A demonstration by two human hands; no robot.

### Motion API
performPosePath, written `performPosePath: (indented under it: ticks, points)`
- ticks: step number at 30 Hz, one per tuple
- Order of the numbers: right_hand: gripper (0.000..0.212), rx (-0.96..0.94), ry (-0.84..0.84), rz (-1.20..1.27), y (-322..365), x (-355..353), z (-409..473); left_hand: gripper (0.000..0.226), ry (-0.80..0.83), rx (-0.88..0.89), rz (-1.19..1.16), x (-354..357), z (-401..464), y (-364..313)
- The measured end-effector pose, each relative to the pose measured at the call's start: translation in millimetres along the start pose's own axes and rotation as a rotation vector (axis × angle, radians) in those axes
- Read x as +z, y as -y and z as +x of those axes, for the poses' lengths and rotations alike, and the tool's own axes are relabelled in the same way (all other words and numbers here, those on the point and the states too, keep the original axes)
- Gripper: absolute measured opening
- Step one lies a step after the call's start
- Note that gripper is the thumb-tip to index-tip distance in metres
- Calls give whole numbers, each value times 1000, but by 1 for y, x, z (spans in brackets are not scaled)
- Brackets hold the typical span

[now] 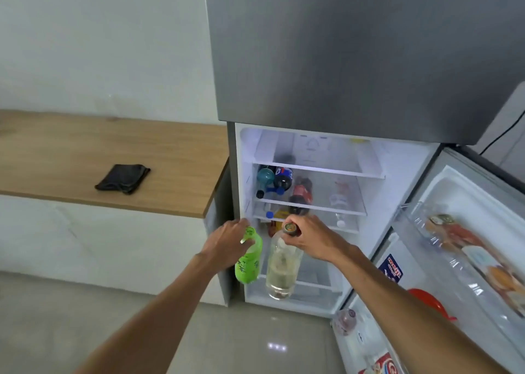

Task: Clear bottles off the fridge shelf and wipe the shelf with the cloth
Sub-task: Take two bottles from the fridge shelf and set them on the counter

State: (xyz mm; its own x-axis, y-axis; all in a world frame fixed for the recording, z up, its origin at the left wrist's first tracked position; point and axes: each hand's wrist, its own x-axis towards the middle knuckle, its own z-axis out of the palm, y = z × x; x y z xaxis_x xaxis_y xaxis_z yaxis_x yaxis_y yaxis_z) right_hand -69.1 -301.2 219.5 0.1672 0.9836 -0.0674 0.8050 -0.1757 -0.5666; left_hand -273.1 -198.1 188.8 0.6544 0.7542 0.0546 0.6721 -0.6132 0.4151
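Observation:
My left hand (227, 238) grips a green bottle (247, 262) by its neck, just outside the fridge's left wall. My right hand (311, 238) holds a clear bottle (282, 268) of pale liquid by its dark cap, in front of the open fridge. Both bottles hang upright below the hands. On the fridge shelf (326, 207) a teal bottle (265, 177), a dark blue-labelled cola bottle (284, 176) and a red-labelled cola bottle (300, 196) lie on their sides, with a clear bottle (339, 198) to the right. A dark folded cloth (123, 178) lies on the wooden counter (170, 174).
The fridge door (460, 248) stands open to the right, its racks filled with packets and a red item. Another shelf below holds a blue-capped and an orange item. A closed grey freezer door is above. Tiled floor lies below.

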Motion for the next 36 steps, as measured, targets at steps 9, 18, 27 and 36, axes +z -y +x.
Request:
performPosePath:
  ticks: [9, 18, 27, 36]
  points:
    - [23, -109, -68, -139, 107, -52, 24, 31, -39, -35, -45, -110, -13, 19]
    - [26, -107, -97, -77, 190, -62, 85, 34, -95, -8, -3, -187, 10, 96]
    - [22, -21, -213, -48, 250, -23, 152, 38, -166, 56, 58, -242, 44, 182]
    - [33, 69, -260, -89, 266, 24, 256, 36, -196, 4, 53, -238, 112, 262]
